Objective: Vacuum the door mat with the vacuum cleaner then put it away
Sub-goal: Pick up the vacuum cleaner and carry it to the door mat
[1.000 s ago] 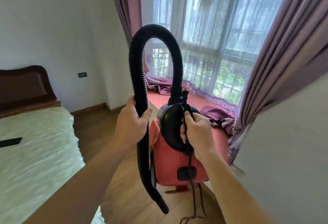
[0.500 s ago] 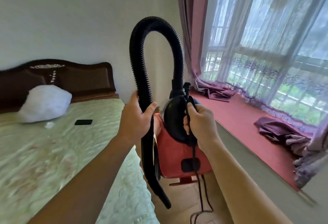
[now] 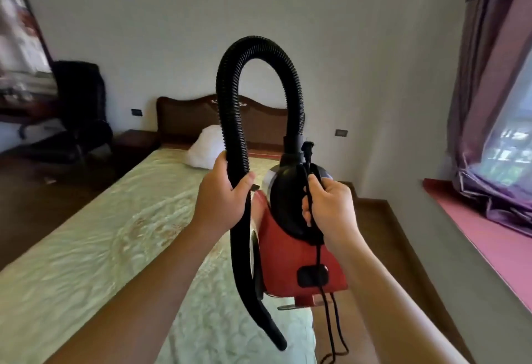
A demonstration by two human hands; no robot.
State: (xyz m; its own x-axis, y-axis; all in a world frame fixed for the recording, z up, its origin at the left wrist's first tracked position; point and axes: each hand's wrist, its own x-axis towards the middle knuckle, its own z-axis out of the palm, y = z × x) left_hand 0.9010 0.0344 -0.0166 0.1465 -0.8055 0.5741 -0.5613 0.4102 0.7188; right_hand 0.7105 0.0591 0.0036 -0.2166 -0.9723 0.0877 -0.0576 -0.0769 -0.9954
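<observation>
Vacuum cleaner (image 3: 290, 260) is off the floor, held up in both hands ahead of the camera, over the right edge of the bed (image 3: 115, 234) near its foot corner. Red body, black domed top.

Right hand (image 3: 331, 208) is curled round the black top handle, fingers also pinning the power cord (image 3: 318, 257) against it. Plug (image 3: 307, 147) sticks up just above the fingers; the rest of the cord hangs past the body in a loop.

Left hand (image 3: 223, 199) is wrapped round the black ribbed hose (image 3: 259, 44), thumb hooked over it, just beside the body's left flank. Hose leaves the top of the body, arches high and comes down through that hand. Its tapered nozzle (image 3: 267, 326) dangles below the body, touching nothing.

Bed cover is pale green and patterned, with a white pillow (image 3: 205, 147) at the head edge by the dark wooden headboard (image 3: 184, 116). Black office chair (image 3: 77, 110) sits off the bed's left side. Purple curtain (image 3: 489, 75) is bunched on the red window ledge (image 3: 475, 234), right.
</observation>
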